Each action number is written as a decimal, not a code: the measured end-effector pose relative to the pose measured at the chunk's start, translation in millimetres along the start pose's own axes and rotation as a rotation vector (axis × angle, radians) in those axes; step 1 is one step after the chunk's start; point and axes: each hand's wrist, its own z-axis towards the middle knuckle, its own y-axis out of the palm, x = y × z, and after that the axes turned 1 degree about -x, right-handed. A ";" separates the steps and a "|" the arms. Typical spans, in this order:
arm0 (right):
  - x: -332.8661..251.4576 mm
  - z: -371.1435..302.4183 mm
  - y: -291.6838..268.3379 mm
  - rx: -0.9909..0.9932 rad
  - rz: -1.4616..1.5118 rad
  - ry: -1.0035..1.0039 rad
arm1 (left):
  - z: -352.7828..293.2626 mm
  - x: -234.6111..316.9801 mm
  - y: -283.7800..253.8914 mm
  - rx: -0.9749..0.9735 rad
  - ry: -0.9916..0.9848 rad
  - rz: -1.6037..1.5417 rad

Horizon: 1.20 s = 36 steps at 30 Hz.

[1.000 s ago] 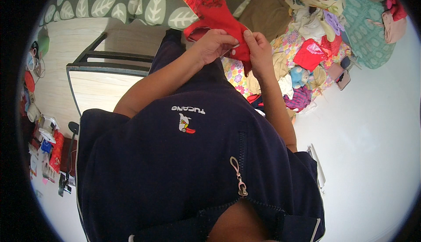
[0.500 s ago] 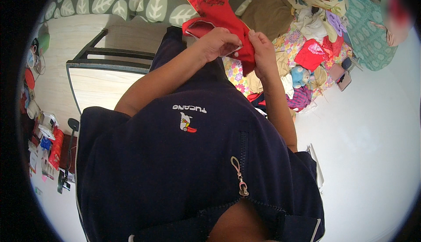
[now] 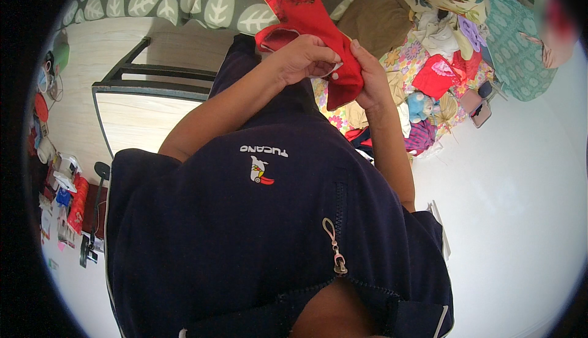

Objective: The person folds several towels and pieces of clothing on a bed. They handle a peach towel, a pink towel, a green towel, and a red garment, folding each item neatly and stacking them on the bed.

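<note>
A red cloth garment [image 3: 327, 41] with a dark printed pattern and thin yellow edging hangs between my two hands, its upper end lying against the leaf-patterned cover. My left hand [image 3: 306, 57] pinches its edge, thumb and fingers together. A small white spot, perhaps a button, shows just by those fingertips. My right hand [image 3: 372, 77] grips the garment's right side, with the thumb on top and the fingers partly hidden behind the cloth. The lower tip of the garment dangles between both hands, above my dark blue top.
Beyond the hands lies a dark leaf-patterned cover [image 3: 144, 1]. To the right, a flowered cloth [image 3: 337, 119] bears several crumpled clothes, a blue plush toy [image 3: 419, 106] and a red cloth piece [image 3: 436, 75]. A black-framed table [image 3: 138, 114] stands at the left.
My right hand has shifted slightly lower, its thumb now lying flatter along the garment's edge. The garment's lower tip hangs a little farther down and more spread out. My left hand keeps its pinch.
</note>
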 end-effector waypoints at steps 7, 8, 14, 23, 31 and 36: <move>-10.0 -2.2 14.9 0.014 0.192 -0.032 | 8.7 -11.8 -7.3 -0.112 0.085 -0.101; -7.6 1.5 9.4 -0.005 0.166 -0.032 | 9.1 -12.1 -7.7 -0.089 0.083 -0.114; -11.7 0.1 15.4 0.075 -0.058 -0.071 | -4.2 -0.8 -2.5 0.014 0.100 -0.125; -25.7 -6.7 51.1 0.099 -0.459 -0.215 | -23.7 8.5 4.7 0.160 0.277 -0.093; -21.6 -9.5 97.3 0.093 -0.638 -0.304 | -43.2 11.1 -9.6 0.406 0.666 -0.139; -36.9 -20.3 115.2 -0.043 -0.729 -0.163 | -58.6 22.0 -20.8 0.896 1.406 1.074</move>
